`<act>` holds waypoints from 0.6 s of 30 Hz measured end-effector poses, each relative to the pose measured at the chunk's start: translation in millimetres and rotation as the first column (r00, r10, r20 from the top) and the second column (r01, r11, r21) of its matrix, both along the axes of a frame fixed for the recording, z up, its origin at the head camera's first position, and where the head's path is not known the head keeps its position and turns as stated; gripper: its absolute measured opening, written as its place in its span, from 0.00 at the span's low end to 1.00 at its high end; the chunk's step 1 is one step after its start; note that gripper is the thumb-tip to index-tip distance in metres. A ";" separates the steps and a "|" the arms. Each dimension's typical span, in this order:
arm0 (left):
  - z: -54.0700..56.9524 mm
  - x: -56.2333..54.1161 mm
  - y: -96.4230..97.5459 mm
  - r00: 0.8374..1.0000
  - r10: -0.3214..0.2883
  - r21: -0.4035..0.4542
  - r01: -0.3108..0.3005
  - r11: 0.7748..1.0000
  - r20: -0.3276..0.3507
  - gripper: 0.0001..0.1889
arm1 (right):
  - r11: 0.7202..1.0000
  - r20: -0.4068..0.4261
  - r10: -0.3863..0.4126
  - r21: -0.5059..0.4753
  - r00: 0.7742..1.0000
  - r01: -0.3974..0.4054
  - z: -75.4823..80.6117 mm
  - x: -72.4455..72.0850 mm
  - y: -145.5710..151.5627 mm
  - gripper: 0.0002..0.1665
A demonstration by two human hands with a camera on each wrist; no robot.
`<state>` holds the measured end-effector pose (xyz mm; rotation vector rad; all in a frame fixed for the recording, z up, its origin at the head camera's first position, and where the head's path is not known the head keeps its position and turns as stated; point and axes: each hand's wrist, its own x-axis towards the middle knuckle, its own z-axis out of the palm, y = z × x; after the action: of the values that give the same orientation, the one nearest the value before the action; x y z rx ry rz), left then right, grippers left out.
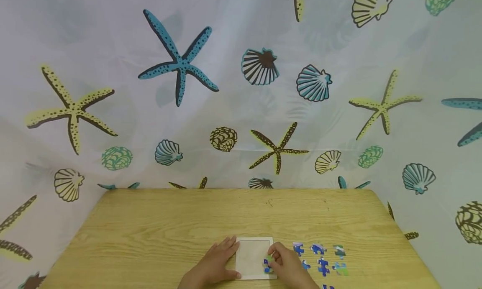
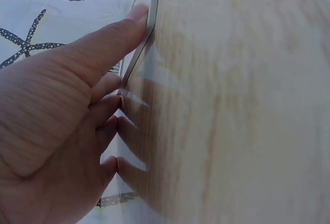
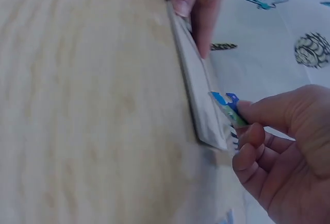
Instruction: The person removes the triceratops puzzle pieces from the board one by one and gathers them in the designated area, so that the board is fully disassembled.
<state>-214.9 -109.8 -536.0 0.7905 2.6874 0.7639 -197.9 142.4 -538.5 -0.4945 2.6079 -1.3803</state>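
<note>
A shallow white puzzle tray (image 1: 254, 241) with a raised rim lies near the table's front edge, its inside bare except where the right hand overlaps it. My left hand (image 1: 216, 262) rests along the tray's left side, fingers stretched out. In the left wrist view, the thumb of that hand (image 2: 56, 110) touches the tray's edge (image 2: 150, 20). Between thumb and fingertips, my right hand (image 1: 289, 266) pinches a blue and green jigsaw piece (image 1: 267, 264) over the tray's lower right corner. The right wrist view shows the piece (image 3: 229, 109) tilted, close over the rim.
Several loose jigsaw pieces (image 1: 323, 267) lie in rough rows to the right of the right hand, some partly hidden by it. The wooden table (image 1: 169, 218) reaches back to a hanging cloth (image 1: 226, 109) printed with starfish and shells, which also encloses both sides.
</note>
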 end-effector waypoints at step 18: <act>-12.6 -2.6 -2.2 1.000 -0.009 0.000 0.009 1.000 -0.021 0.45 | 0.894 0.115 -0.441 0.150 0.890 0.423 4.0 31.2 138.5 0.09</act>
<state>-217.5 -112.0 -548.5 0.8153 2.7006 0.7570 -166.7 280.9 -534.5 0.2191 2.7589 -1.2917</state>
